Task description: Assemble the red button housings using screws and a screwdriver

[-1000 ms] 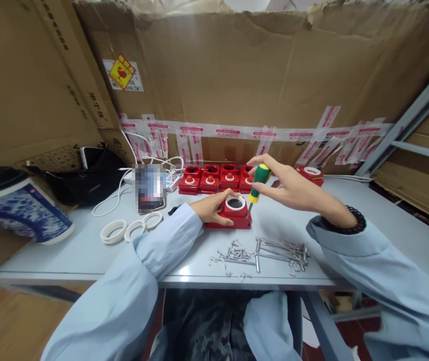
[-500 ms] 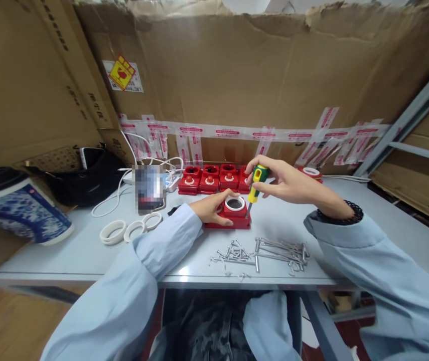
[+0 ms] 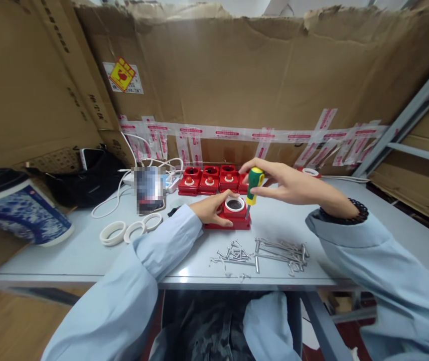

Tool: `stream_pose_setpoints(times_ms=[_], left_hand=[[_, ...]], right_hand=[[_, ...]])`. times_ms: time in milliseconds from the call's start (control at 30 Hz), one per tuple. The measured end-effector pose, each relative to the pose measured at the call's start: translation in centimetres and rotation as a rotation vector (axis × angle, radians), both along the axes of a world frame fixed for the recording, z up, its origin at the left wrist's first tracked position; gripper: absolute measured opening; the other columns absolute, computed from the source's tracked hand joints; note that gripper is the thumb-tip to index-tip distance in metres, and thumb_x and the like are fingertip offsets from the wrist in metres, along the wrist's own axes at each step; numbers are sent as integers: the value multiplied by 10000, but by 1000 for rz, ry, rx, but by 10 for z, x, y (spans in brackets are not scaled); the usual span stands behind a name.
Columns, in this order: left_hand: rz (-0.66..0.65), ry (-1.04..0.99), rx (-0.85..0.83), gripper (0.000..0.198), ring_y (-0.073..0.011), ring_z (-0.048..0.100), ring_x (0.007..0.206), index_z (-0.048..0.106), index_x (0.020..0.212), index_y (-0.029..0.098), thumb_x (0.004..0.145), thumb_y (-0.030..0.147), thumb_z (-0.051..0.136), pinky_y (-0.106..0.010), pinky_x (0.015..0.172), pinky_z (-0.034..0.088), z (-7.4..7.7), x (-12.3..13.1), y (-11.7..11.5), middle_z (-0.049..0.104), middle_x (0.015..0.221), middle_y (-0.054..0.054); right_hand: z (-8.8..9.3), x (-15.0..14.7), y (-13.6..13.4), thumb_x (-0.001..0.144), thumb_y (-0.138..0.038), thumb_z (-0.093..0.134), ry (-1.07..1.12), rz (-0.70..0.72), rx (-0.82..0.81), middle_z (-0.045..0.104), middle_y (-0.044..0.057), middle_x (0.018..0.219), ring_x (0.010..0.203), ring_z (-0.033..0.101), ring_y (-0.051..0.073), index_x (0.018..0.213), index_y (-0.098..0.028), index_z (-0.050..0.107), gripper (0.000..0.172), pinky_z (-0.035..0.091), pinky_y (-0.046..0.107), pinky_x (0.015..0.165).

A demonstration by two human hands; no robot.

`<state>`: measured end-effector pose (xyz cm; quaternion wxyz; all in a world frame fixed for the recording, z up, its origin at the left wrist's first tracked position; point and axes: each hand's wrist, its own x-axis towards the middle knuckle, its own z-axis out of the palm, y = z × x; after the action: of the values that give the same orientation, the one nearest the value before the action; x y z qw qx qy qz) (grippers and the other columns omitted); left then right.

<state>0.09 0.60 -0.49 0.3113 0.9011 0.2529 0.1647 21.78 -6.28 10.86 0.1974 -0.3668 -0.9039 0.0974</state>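
A red box point(image 3: 229, 218) with a white ring on top lies on the grey table point(image 3: 86, 250) in front of me. My left hand point(image 3: 211, 208) presses on its left side, fingers closed around it. My right hand point(image 3: 285, 182) pinches the green and yellow handle of a screwdriver point(image 3: 252, 183), which stands nearly upright with its tip at the box's right corner. A pile of screws and long bolts point(image 3: 263, 251) lies just in front of the box.
A row of red boxes point(image 3: 210, 180) stands behind, another red piece point(image 3: 310, 172) at right. White rings point(image 3: 127, 229) lie to the left, beside a blurred device point(image 3: 149, 186), white cables and a black bag point(image 3: 82, 180). Cardboard walls surround the table; a metal frame point(image 3: 406, 123) rises at right.
My right hand has turned the screwdriver and lowered slightly, the handle going from tilted to nearly upright. The left hand and the red box have stayed put.
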Motion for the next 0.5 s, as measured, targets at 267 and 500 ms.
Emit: stream_pose_setpoints(times_ms=[267, 500], left_hand=[[29, 24, -4, 717, -261, 565, 1090, 358, 1251, 202, 659, 369, 725, -375, 932, 422, 0, -1, -2, 554, 1260, -109], [-7, -28, -1, 713, -257, 549, 1127, 358, 1255, 196, 658, 331, 724, -384, 964, 407, -3, 0, 0, 537, 1274, -119]], right_hand=[[-32, -24, 10, 775, -331, 578, 198, -575, 342, 468, -37, 534, 470, 365, 98, 742, -185, 474, 182, 285, 256, 499], [-11, -12, 9, 773, -254, 582, 193, -107, 82, 634, 35, 921, 724, 558, 138, 1046, -200, 546, 281, 420, 262, 637]])
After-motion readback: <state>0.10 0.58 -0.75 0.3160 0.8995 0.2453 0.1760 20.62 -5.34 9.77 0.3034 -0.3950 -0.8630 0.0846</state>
